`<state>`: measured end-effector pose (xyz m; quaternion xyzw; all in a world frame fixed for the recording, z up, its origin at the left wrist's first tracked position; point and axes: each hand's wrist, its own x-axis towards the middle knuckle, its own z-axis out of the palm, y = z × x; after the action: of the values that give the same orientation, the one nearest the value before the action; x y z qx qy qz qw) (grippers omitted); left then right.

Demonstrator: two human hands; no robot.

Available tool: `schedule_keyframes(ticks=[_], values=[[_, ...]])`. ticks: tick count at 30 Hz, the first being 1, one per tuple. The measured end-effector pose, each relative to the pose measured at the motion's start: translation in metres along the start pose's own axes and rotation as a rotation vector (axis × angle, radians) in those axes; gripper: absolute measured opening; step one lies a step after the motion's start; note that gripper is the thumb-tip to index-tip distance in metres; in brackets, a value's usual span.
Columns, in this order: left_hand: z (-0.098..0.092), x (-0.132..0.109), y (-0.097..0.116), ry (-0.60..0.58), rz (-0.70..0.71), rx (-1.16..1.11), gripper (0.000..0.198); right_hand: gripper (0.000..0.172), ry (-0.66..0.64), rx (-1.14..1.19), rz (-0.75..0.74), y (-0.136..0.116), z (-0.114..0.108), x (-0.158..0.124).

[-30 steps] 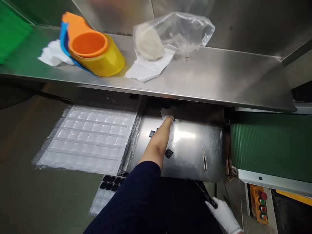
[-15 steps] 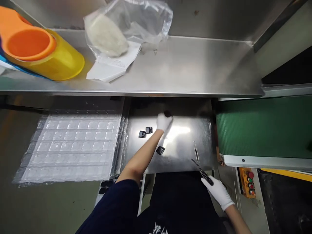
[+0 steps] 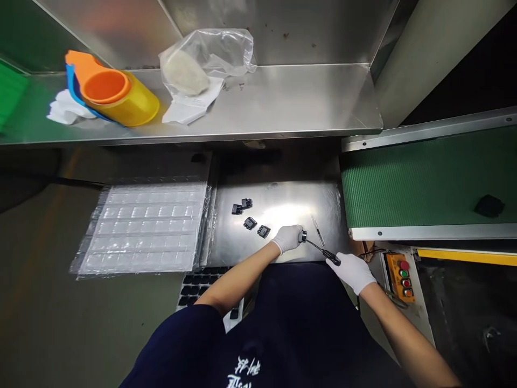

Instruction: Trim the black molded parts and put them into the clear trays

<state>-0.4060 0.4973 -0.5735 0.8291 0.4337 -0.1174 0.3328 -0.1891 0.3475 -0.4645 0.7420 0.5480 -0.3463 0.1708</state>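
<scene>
My left hand [image 3: 287, 237], in a white glove, pinches a small black part [image 3: 302, 236] over the near edge of the shiny metal plate [image 3: 283, 207]. My gloved right hand [image 3: 354, 271] is closed on black tweezers [image 3: 323, 251], and their tip touches that part. Several more small black parts [image 3: 250, 218] lie loose on the plate to the left. A thin metal pin [image 3: 317, 230] lies just right of the held part.
A clear blister tray [image 3: 145, 226] lies left of the plate, with a tray of black parts [image 3: 197, 285] below it. A green conveyor belt [image 3: 424, 178] with one dark piece [image 3: 489, 206] runs at right. The steel shelf [image 3: 283, 108] above holds orange and yellow cups [image 3: 117, 97] and a plastic bag [image 3: 202, 64]. A button box [image 3: 399, 276] sits at right.
My left hand has drawn back from the far end of the plate to its near edge with a black part. My right hand has brought the tweezers up to it. The camera tilted down.
</scene>
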Motion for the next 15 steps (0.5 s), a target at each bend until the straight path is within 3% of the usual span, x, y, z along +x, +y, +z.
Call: schedule_keyframes(ticks=[8, 15], values=[[0.006, -0.027, -0.002, 0.073, -0.070, -0.043, 0.038, 0.056, -0.018, -0.022, -0.076, -0.002, -0.008, -0.008], [0.014, -0.050, -0.018, 0.152, -0.211, -0.271, 0.037, 0.053, -0.035, -0.024, -0.131, -0.007, 0.000, -0.018]])
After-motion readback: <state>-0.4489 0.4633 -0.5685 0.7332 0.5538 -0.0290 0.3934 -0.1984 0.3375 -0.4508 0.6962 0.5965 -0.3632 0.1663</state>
